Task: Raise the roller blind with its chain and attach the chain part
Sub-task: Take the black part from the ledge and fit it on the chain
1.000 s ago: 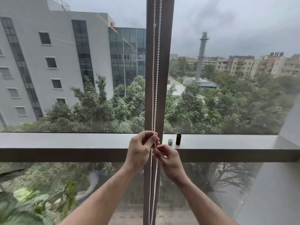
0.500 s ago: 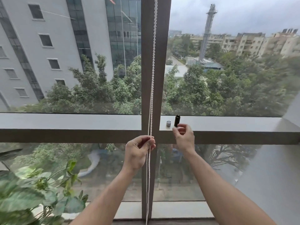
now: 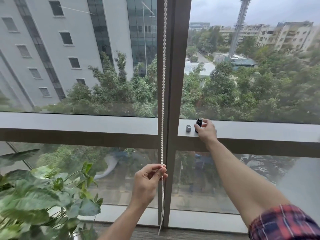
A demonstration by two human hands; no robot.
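Observation:
A white bead chain (image 3: 163,94) hangs down the front of the brown window mullion (image 3: 178,84). My left hand (image 3: 149,184) pinches both strands of the chain low down, below the crossbar. My right hand (image 3: 207,131) reaches to the ledge of the crossbar and closes its fingertips around a small black cylindrical part (image 3: 198,124) that stands upright there. A small grey cylinder (image 3: 188,128) stands just left of the black part, apart from it. The roller blind itself is out of view above.
The horizontal window crossbar (image 3: 78,125) forms a narrow ledge at chest height. A leafy potted plant (image 3: 39,198) fills the lower left, close to my left forearm. Glass panes lie behind everything, with buildings and trees outside.
My right hand let go of the chain and moved up right to the ledge, where it now grips the black part. My left hand slid lower along the chain. The camera tilted down.

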